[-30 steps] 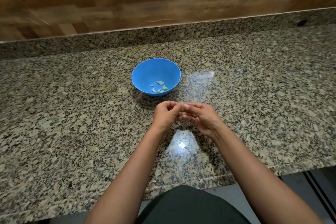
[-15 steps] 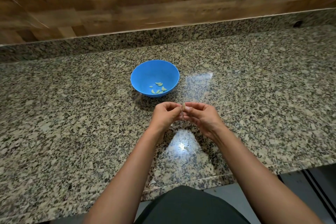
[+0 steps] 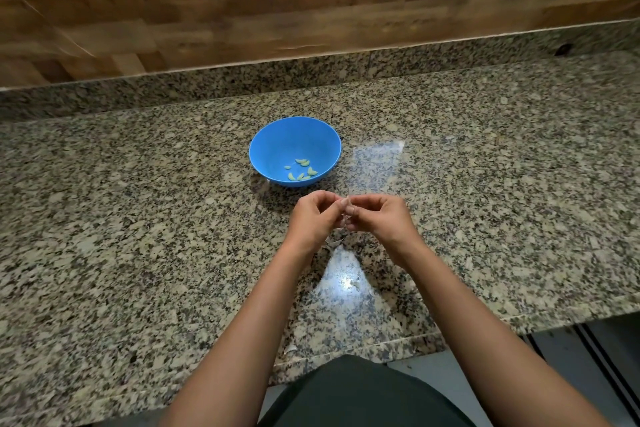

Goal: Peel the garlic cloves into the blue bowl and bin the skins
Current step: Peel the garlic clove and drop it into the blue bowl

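Together, both hands — left hand (image 3: 311, 218), right hand (image 3: 382, 220) — pinch one garlic clove (image 3: 347, 206).

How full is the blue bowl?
Nearly empty: the upright blue bowl holds only a few peeled garlic cloves on its bottom.

A home kitchen: granite countertop (image 3: 138, 218) under a wood-look backsplash (image 3: 242, 21).
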`<move>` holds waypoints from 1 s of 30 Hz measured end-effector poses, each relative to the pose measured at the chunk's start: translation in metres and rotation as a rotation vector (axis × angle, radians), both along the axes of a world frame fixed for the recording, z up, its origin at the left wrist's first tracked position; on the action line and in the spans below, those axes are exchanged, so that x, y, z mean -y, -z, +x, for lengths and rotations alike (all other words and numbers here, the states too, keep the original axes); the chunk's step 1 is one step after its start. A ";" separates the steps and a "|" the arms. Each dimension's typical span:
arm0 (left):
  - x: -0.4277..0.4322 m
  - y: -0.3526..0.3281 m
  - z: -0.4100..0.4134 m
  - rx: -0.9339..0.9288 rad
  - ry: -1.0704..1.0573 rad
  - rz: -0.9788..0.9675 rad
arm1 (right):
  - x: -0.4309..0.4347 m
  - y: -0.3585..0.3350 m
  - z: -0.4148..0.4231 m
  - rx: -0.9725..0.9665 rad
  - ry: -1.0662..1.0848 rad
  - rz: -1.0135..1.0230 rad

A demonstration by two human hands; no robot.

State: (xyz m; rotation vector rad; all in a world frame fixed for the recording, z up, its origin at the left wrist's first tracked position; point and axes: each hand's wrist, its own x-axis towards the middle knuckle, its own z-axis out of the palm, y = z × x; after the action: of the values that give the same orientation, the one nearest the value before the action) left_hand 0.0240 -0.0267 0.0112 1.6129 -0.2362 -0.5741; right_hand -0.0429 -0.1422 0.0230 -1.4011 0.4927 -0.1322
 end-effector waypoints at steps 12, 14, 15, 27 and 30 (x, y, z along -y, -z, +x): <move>0.001 -0.006 -0.003 -0.177 0.001 -0.157 | 0.009 -0.003 -0.002 0.077 -0.032 0.347; -0.001 -0.005 -0.002 -0.174 -0.032 -0.141 | 0.010 -0.002 -0.002 0.070 -0.022 0.402; -0.002 -0.004 -0.002 -0.166 -0.060 -0.126 | 0.011 -0.001 -0.002 0.061 -0.012 0.408; -0.021 0.008 -0.009 0.380 -0.076 0.407 | 0.017 0.014 0.036 -0.221 0.002 -0.635; -0.031 0.012 -0.013 0.466 -0.068 0.474 | 0.006 0.018 0.027 -0.211 -0.066 -0.763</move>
State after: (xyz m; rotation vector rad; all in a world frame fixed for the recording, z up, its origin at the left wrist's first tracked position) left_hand 0.0110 0.0044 -0.0011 2.1998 -0.4088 -0.1970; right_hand -0.0164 -0.1487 0.0052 -2.1919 0.5994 -0.1246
